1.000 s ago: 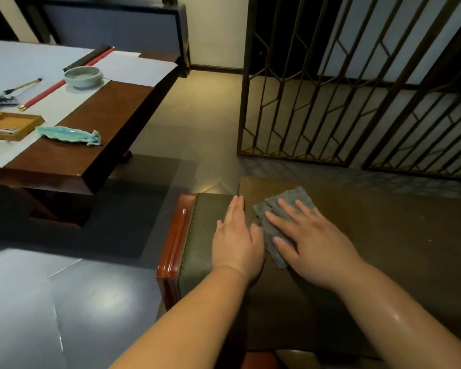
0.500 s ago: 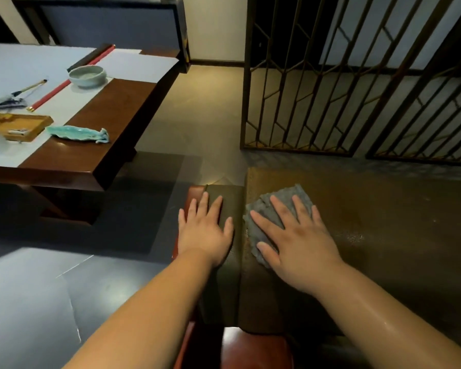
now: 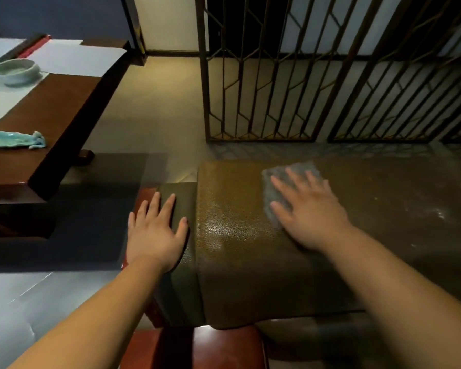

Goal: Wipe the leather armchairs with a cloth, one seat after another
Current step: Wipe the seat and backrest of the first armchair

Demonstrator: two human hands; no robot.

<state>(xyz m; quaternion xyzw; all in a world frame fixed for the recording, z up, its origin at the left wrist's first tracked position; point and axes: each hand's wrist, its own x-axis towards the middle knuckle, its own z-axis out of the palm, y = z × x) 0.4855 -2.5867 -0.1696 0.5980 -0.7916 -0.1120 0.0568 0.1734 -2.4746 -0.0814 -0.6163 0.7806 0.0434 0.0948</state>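
The right hand lies flat on a grey cloth, its fingers spread wide and pressing the cloth down onto the brown leather top of an armchair — nothing is gripped, the cloth is simply pinned under the palm and fingers. The hand and cloth are blurred, so how much of the cloth is folded under cannot be told. The left hand rests open and empty, fingers apart, on the darker leather panel just beside, next to a red-brown wooden edge.

As for progress, the leather to the left of the cloth shines under the light, which suggests that patch is wiped and perhaps damp. To the right of the hand the surface looks duller, with pale flecks scattered on it — dust or residue, by the look of it, though it is too dim to be sure. So this chair seems partly done: the stretch to the right is left, and the seat itself is not in view. No other armchair shows, so how many remain cannot be judged.
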